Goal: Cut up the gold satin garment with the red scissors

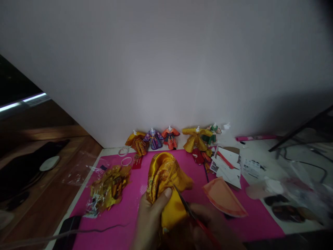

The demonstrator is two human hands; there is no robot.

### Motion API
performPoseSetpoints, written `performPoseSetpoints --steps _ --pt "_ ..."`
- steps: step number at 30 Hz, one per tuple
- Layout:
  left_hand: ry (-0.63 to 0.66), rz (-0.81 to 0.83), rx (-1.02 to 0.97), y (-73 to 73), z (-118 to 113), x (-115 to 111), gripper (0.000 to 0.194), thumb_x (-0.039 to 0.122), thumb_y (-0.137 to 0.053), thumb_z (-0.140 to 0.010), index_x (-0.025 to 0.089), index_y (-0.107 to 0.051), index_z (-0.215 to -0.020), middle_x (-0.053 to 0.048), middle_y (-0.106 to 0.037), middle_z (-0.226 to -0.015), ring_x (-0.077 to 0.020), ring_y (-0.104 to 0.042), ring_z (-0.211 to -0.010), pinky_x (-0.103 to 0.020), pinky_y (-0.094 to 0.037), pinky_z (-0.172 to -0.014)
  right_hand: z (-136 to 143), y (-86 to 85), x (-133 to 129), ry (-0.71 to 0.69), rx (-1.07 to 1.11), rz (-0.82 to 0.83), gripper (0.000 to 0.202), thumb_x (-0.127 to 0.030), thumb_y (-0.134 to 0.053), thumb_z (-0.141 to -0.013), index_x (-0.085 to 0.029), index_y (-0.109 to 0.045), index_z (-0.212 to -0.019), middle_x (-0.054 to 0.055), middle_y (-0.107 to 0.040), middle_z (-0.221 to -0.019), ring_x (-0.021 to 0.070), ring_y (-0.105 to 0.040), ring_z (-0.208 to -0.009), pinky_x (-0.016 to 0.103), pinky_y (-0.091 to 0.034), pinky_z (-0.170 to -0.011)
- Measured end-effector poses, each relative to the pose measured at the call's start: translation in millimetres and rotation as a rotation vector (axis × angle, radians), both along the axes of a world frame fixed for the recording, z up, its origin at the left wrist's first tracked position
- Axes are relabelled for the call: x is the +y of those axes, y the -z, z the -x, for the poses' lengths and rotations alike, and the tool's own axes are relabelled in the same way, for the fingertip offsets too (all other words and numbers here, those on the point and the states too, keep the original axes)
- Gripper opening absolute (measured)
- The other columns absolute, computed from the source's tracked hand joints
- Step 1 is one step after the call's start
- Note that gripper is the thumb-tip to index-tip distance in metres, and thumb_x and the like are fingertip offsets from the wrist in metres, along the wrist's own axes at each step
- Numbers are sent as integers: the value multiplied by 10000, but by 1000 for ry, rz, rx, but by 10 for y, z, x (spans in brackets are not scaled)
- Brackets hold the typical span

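Observation:
My left hand (pixel 153 215) grips a piece of shiny golden-yellow patterned fabric (pixel 165 172), its thumb pressed on top and the cloth bunched above. In my right hand (pixel 205 218) is a pair of scissors (pixel 188 210) with red handles and dark blades. The blade tips touch the fabric just right of my left thumb; whether they are open or closed on it, I cannot tell. Below the thumb a plain yellow part of the cloth hangs down. The lower part of my right hand is dark and blurred.
A pink mat (pixel 192 166) covers the table. Golden scraps (pixel 111 189) lie left; a peach fabric piece (pixel 225 198) and white papers (pixel 229 168) lie right. Several small dressed figures (pixel 170 137) stand along the wall. A bottle (pixel 262 187) lies at right.

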State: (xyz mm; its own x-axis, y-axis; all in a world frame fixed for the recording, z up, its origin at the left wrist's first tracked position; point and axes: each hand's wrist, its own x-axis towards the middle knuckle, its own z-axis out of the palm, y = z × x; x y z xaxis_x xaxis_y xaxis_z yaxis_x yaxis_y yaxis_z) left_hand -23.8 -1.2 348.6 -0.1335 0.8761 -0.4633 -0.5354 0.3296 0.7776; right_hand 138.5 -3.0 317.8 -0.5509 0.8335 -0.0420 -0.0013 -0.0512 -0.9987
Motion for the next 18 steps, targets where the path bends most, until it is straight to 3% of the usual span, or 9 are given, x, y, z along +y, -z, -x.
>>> performPoseSetpoints --steps 6,18 --pt "-14 0 -7 -21 -9 -8 317 313 -850 -630 145 -729 -869 -43 -761 -615 -238 -733 -555 -291 -576 -538 63 128 -123 102 31 41 640 -759 -577 -784 -150 -732 -908 4 -560 -665 127 -508 -593 249 -475 -603" --pt "-29 0 -25 -31 -1 -5 307 277 -857 -625 154 -738 -880 -39 -772 -617 -256 -751 -596 -304 -593 -567 44 256 -54 -18 25 49 697 -823 -590 -701 -160 -710 -879 3 -559 -677 137 -514 -592 252 -468 -597"
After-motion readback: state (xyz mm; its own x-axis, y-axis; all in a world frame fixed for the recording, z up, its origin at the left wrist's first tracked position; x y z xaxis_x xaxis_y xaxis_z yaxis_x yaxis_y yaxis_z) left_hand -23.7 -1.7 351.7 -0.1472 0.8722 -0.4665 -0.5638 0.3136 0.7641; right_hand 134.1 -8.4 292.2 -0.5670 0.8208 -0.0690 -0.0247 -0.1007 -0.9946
